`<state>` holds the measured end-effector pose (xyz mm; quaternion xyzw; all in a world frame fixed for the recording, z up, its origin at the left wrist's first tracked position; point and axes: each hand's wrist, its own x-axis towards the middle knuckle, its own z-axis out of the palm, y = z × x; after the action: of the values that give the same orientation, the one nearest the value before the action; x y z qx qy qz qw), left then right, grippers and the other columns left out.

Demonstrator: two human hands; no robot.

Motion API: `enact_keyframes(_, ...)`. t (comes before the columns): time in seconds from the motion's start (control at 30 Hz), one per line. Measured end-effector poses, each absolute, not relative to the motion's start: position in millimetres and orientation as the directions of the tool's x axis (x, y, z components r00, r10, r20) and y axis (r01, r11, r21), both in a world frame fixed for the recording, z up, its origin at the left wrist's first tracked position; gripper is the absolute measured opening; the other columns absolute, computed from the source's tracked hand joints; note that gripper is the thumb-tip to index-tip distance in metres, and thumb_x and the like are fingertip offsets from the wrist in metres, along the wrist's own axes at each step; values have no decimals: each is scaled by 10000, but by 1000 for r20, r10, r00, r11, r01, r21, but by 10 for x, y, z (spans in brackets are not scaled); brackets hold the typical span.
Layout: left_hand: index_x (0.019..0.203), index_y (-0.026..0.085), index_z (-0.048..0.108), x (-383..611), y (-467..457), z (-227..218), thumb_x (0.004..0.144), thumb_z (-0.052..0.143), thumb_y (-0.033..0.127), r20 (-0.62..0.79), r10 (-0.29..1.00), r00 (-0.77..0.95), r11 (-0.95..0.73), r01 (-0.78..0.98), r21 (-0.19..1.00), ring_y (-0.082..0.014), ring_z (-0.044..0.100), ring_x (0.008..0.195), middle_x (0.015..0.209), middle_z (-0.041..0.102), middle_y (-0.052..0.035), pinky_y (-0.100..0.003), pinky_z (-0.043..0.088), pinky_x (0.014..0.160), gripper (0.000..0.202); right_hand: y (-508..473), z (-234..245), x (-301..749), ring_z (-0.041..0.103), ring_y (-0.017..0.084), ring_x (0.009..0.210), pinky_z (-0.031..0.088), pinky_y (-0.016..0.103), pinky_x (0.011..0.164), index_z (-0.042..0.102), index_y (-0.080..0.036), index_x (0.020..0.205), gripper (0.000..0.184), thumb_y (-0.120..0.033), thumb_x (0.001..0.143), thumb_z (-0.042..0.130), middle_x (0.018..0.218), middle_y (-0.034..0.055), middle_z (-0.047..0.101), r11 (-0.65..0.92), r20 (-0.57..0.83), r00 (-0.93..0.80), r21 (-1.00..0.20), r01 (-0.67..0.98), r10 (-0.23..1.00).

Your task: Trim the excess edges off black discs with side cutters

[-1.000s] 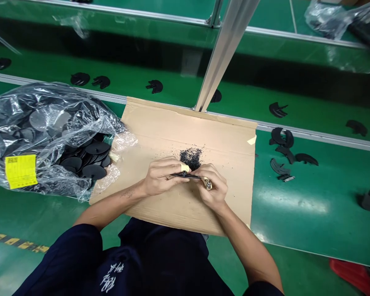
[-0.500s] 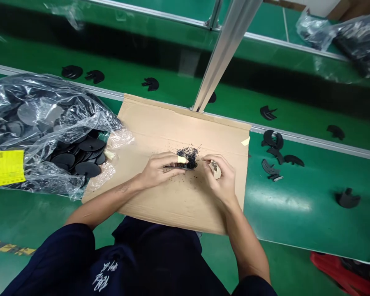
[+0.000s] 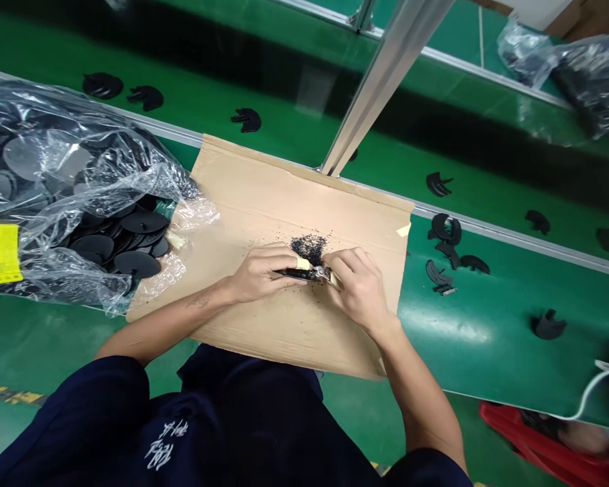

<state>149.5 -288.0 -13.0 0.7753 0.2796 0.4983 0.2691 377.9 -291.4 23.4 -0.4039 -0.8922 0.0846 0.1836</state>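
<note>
My left hand (image 3: 268,272) is closed on a thin black plastic disc (image 3: 297,274), seen nearly edge-on over the cardboard sheet (image 3: 254,196). Yellow tape (image 3: 302,263) wraps one of its fingertips. In my right hand (image 3: 356,284) is a small silver metal clipper (image 3: 323,272), mostly covered by the fingers. Its metal end meets the right edge of the disc; whether the jaws are closed cannot be seen. Just beyond both hands lies a pile of tiny black scraps (image 3: 308,247), with specks scattered around it.
At the left, a clear plastic bag (image 3: 81,182) spills black discs (image 3: 137,264) onto the bench. Cut-out black pieces (image 3: 445,230) lie to the right and on the green surface behind. A metal post (image 3: 380,88) rises behind the cardboard. A red object (image 3: 532,439) sits low right.
My right hand has moved left and brought the clipper to the disc's edge. The left hand keeps hold of the disc. The whole view has shifted slightly.
</note>
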Motion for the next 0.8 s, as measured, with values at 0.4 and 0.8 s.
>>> enact_keyframes(0.4,934,162,733,1498,-2886,-132,888,759,295,651,690,318,-714,148,684,-148,684,725,808,753,-67,-275,541,690,143,-2908,286,3769,487,242,816,365,372,681,649,-218,1092,207,-156,943,520,824,74,635,692,265,-643,-174,701,718)
enact_keyframes(0.8,936,167,749,1542,-2933,-208,887,764,318,671,678,299,-730,171,662,-140,684,687,782,755,-58,-271,534,666,159,-2898,140,3763,519,174,633,313,309,602,658,-205,824,247,-150,972,467,667,36,622,646,196,-616,-279,711,763)
